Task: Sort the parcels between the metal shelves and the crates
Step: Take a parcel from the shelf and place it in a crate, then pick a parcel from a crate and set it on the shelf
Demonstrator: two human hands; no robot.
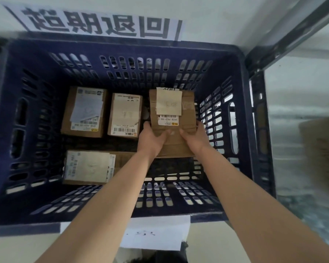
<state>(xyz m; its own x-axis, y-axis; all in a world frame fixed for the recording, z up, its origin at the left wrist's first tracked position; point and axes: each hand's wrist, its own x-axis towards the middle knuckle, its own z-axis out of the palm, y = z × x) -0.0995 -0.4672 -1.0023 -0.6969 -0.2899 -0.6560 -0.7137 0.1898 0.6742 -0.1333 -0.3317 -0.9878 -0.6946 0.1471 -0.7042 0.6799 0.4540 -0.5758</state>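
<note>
Pale floor, big blue crate mid frame, left hand and right hand, fingers holding brown parcel, three more boxes at left.

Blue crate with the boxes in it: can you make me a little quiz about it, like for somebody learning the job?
1. True or false: the left hand and the right hand grip the same cardboard parcel.
2. How many other parcels lie on the floor of the blue crate? A one, B three, C six.
3. Fill the gap: the gripped parcel is at the crate's ___ side, as the person sees it.
Key: 1 true; 2 B; 3 right.
</note>
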